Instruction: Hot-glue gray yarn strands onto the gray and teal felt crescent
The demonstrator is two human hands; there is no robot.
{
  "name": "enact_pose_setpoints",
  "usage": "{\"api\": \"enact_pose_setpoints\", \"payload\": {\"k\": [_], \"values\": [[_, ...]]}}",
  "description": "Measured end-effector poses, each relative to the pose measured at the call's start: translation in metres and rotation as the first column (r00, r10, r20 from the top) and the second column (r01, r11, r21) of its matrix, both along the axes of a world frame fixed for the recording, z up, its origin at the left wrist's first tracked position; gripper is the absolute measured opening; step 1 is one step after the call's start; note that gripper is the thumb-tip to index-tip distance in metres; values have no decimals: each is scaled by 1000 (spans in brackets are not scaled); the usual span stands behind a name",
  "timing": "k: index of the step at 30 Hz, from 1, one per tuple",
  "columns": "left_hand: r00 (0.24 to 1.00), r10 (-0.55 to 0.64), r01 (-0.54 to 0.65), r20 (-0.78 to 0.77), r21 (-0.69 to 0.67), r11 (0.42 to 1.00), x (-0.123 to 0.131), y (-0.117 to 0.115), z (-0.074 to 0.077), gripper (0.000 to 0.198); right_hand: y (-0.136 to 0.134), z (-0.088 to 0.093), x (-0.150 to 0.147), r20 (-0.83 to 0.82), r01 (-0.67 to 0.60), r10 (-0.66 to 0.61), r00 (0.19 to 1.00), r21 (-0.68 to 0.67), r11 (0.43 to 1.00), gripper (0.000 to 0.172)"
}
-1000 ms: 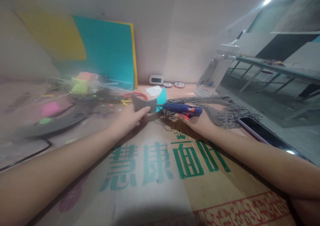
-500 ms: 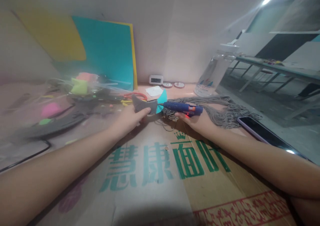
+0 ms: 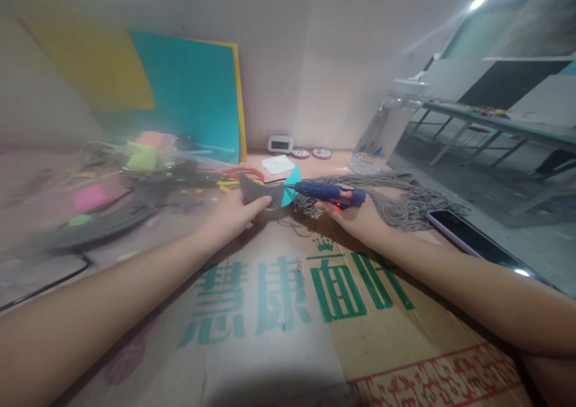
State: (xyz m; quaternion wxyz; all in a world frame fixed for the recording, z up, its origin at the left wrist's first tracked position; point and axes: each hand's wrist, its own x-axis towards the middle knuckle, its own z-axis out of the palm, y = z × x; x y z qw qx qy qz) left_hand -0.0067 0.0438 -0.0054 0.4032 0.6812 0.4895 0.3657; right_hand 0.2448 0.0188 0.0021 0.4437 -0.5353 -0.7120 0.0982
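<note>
Between thumb and fingers, my left hand (image 3: 243, 211) holds a grey felt piece (image 3: 261, 192) with curved edges. At its right end is a turquoise piece (image 3: 290, 192). My right hand (image 3: 355, 216) is wrapped round a blue glue gun (image 3: 330, 193) with a small red light lit. The gun's nozzle points left, over the turquoise piece at the grey piece's right end; whether it touches is too small to tell. Both hands are above the far edge of a printed cardboard sheet (image 3: 279, 347).
Grey yarn (image 3: 405, 200) lies behind my right hand, near a phone (image 3: 477, 242) and a clear bottle (image 3: 382, 128). Red-handled scissors (image 3: 243, 173), a small clock (image 3: 279, 143) and white paper (image 3: 278, 164) are further back. Coloured scraps (image 3: 92, 197) lie left; turquoise sheets (image 3: 193, 95) lean on the wall.
The turquoise piece has tilted and looks narrower, with a notch near the nozzle. Both hands keep their holds and have barely moved.
</note>
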Motion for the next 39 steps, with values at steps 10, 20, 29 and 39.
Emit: {"api": "enact_pose_setpoints", "payload": {"k": [10,20,29,39], "values": [[1000,-2,2,-13,-8,1000,2,-4,6,30,1,0,-1,1,3,-3,1000,39,999,28],[1000,1,0,14,-54,999,1,-2,2,31,-4,9,-3,-114,21,-18,993,27,999,21],[998,-61,63,22,-89,994,-1,1,2,35,8,36,6,-350,-107,67,934,-97,989,37],[989,-144,143,-23,-33,989,0,2,-2,32,68,55,14,-300,-162,110,948,-155,975,29]]}}
